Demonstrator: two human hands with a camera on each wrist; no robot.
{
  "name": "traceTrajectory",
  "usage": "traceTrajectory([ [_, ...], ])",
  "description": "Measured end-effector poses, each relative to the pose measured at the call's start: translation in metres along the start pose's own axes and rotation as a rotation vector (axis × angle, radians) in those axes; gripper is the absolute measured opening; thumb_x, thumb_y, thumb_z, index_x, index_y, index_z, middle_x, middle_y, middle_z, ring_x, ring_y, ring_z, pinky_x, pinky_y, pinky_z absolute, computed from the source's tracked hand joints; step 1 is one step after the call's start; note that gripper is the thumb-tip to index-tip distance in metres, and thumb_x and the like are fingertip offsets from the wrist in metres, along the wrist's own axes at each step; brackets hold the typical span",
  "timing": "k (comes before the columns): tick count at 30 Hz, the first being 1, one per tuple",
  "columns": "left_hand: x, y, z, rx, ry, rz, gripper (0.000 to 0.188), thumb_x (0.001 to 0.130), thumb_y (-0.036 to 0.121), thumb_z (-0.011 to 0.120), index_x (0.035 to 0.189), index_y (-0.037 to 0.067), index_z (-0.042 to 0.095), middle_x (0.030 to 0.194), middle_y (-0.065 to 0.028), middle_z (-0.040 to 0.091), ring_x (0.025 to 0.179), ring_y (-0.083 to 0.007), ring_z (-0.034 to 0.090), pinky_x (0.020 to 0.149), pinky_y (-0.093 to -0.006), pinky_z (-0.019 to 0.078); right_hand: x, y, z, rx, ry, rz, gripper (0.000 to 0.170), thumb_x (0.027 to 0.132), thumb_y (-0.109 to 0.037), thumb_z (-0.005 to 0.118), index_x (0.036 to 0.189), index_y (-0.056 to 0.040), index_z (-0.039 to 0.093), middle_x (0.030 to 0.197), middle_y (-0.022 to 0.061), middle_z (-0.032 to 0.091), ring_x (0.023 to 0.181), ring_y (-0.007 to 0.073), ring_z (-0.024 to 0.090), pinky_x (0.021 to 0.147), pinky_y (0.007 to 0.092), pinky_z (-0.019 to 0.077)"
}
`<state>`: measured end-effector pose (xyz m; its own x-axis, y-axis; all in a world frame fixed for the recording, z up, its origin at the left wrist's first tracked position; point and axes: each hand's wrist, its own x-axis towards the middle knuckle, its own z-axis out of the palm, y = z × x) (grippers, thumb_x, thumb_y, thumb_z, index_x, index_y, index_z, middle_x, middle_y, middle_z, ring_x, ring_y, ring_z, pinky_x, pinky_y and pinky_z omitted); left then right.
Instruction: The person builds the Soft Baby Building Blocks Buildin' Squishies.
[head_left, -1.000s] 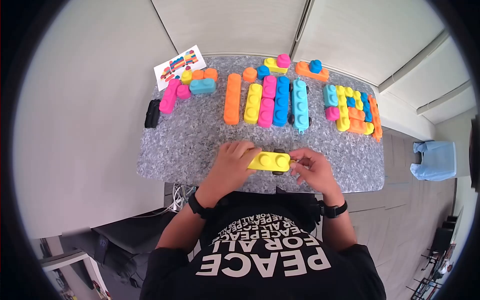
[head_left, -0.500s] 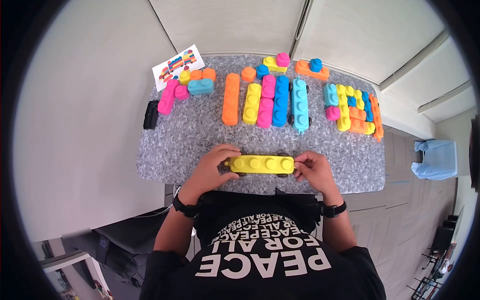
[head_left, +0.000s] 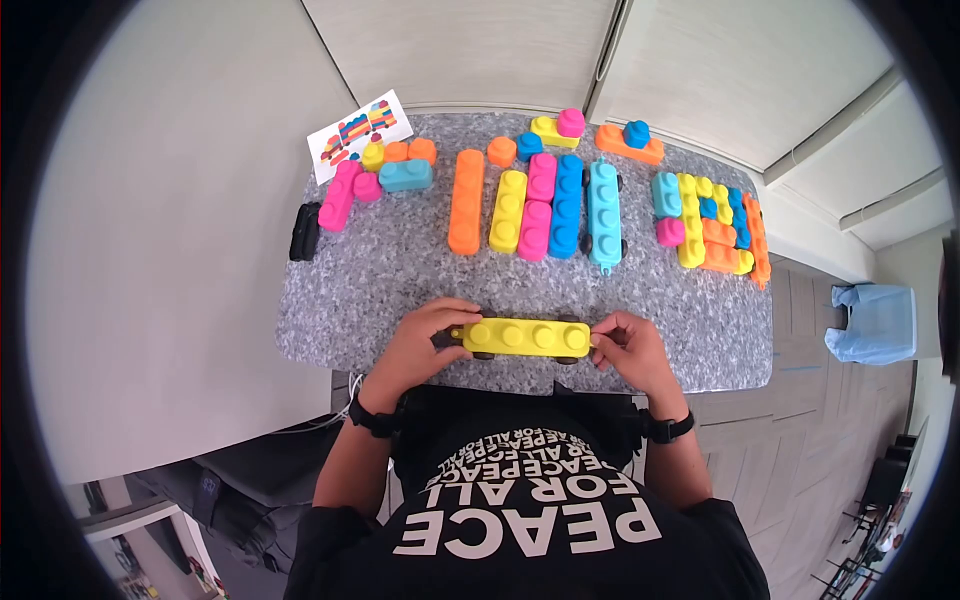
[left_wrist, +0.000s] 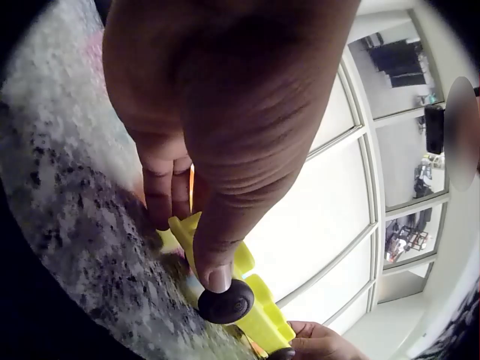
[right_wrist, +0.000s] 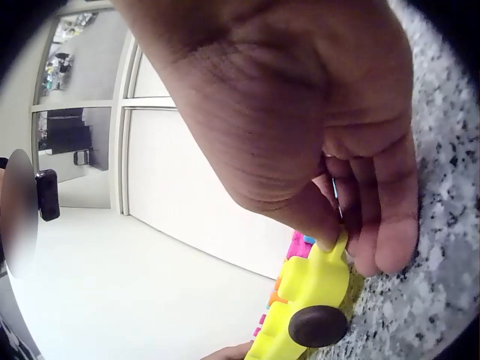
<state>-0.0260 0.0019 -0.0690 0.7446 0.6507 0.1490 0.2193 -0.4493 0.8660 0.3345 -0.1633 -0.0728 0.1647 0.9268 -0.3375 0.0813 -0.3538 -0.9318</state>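
Observation:
A long yellow wheeled building block (head_left: 527, 338) with a row of studs and dark wheels (left_wrist: 226, 301) lies lengthwise near the front of the granite-patterned table. My left hand (head_left: 418, 340) grips its left end, thumb on the near side by a wheel and fingers on the far side. At the opposite end, my right hand (head_left: 632, 350) pinches the small yellow tab (right_wrist: 339, 245) between thumb and index finger. The right hand's other fingers are curled beside the tabletop.
Behind stand an orange block (head_left: 466, 203), a yellow one (head_left: 507, 212), a blue one (head_left: 566, 207) and a light-blue wheeled block (head_left: 604, 215). Joined colourful blocks (head_left: 715, 230) lie at right. A picture card (head_left: 360, 135) and a black object (head_left: 304, 232) are at left.
My left hand has moved left from over the yellow block's middle to its left end, uncovering the studs. The block has shifted slightly. My right hand stays at the right end.

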Motion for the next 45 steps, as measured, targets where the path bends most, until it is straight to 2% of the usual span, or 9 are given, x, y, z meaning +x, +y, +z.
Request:
traceTrajectory([
  [4, 0.001, 0.004, -0.002, -0.019, -0.013, -0.033, 0.06, 0.078, 0.001, 0.098, 0.135, 0.005, 0.081, 0.145, -0.0132, 0.078, 0.132, -0.0337, 0.076, 0.113, -0.0416, 0.0618, 0.0, 0.002, 0.0, 0.008, -0.008, 0.005, 0.008, 0.11, 0.002, 0.075, 0.117, 0.0034, 0.072, 0.099, 0.0084, 0.079, 0.081, 0.0137, 0.078, 0.068, 0.0299, 0.064],
  [7, 0.006, 0.012, -0.022, 0.231, 0.047, 0.079, 0.059, 0.079, 0.005, 0.099, 0.135, 0.006, 0.081, 0.145, -0.0128, 0.079, 0.132, -0.0335, 0.076, 0.11, -0.0415, 0.0623, -0.007, -0.01, -0.001, -0.035, 0.06, -0.037, 0.013, 0.108, -0.001, 0.078, 0.12, 0.0018, 0.075, 0.101, 0.0066, 0.079, 0.083, 0.0121, 0.076, 0.067, 0.029, 0.0623],
  [13, 0.044, -0.025, -0.128, 0.491, 0.717, -0.228, 0.046, 0.091, 0.008, 0.095, 0.134, 0.004, 0.08, 0.128, -0.0162, 0.08, 0.104, -0.0277, 0.08, 0.08, -0.0404, 0.065, -0.014, -0.014, -0.023, -0.062, 0.187, -0.114, 0.021, 0.106, -0.003, 0.081, 0.126, 0.0008, 0.076, 0.106, 0.0037, 0.079, 0.085, 0.0103, 0.075, 0.065, 0.0287, 0.0618],
  [19, 0.063, -0.09, -0.182, 0.82, 0.705, -0.303, 0.037, 0.091, 0.009, 0.094, 0.126, 0.002, 0.083, 0.124, -0.024, 0.079, 0.102, -0.0435, 0.081, 0.088, -0.0512, 0.0648, -0.024, -0.016, -0.017, -0.056, 0.189, -0.137, 0.022, 0.106, -0.005, 0.083, 0.127, 0.0005, 0.077, 0.106, 0.0037, 0.078, 0.087, 0.0094, 0.074, 0.066, 0.0277, 0.0609],
  [22, 0.07, -0.086, -0.18, 0.795, 0.59, -0.507, 0.034, 0.091, 0.011, 0.093, 0.122, 0.0, 0.083, 0.124, -0.026, 0.078, 0.11, -0.0483, 0.078, 0.096, -0.054, 0.0632, -0.027, -0.009, -0.016, -0.039, 0.174, -0.143, 0.022, 0.107, -0.005, 0.083, 0.127, 0.0009, 0.077, 0.106, 0.0039, 0.078, 0.087, 0.0092, 0.074, 0.066, 0.0275, 0.0605],
  [31, 0.069, -0.108, -0.176, 0.889, 0.671, -0.423, 0.03, 0.092, 0.005, 0.088, 0.12, -0.001, 0.081, 0.125, -0.0259, 0.077, 0.114, -0.0482, 0.075, 0.099, -0.0546, 0.0614, -0.027, -0.014, -0.015, -0.042, 0.19, -0.166, 0.02, 0.107, -0.005, 0.082, 0.125, 0.0023, 0.077, 0.105, 0.0038, 0.078, 0.086, 0.0089, 0.073, 0.066, 0.026, 0.0595],
  [37, 0.067, 0.014, -0.148, 0.579, 0.843, -0.083, 0.029, 0.097, -0.003, 0.082, 0.126, 0.002, 0.08, 0.126, -0.0186, 0.077, 0.113, -0.0399, 0.076, 0.099, -0.0483, 0.0629, -0.029, -0.033, -0.007, 0.063, 0.267, -0.296, 0.019, 0.108, -0.003, 0.081, 0.126, 0.0008, 0.076, 0.106, 0.0036, 0.076, 0.091, 0.0085, 0.072, 0.067, 0.0244, 0.059],
  [40, 0.058, 0.077, -0.104, 0.535, 0.638, 0.204, 0.034, 0.096, -0.006, 0.082, 0.128, 0.005, 0.079, 0.129, -0.0161, 0.077, 0.115, -0.0361, 0.076, 0.102, -0.0445, 0.0626, -0.029, -0.042, -0.005, 0.048, 0.251, -0.412, 0.034, 0.104, -0.003, 0.085, 0.136, -0.0014, 0.074, 0.121, 0.0068, 0.075, 0.105, 0.0106, 0.072, 0.073, 0.0255, 0.0608],
  [45, 0.043, 0.103, -0.03, 0.178, 0.163, 0.255, 0.039, 0.094, -0.004, 0.082, 0.132, 0.004, 0.081, 0.134, -0.0142, 0.078, 0.123, -0.0351, 0.076, 0.107, -0.0431, 0.061, -0.03, -0.072, 0.013, -0.047, 0.113, -0.596, 0.071, 0.092, -0.008, 0.096, 0.156, -0.0055, 0.065, 0.149, 0.0136, 0.069, 0.124, 0.0234, 0.072, 0.093, 0.0351, 0.0627],
])
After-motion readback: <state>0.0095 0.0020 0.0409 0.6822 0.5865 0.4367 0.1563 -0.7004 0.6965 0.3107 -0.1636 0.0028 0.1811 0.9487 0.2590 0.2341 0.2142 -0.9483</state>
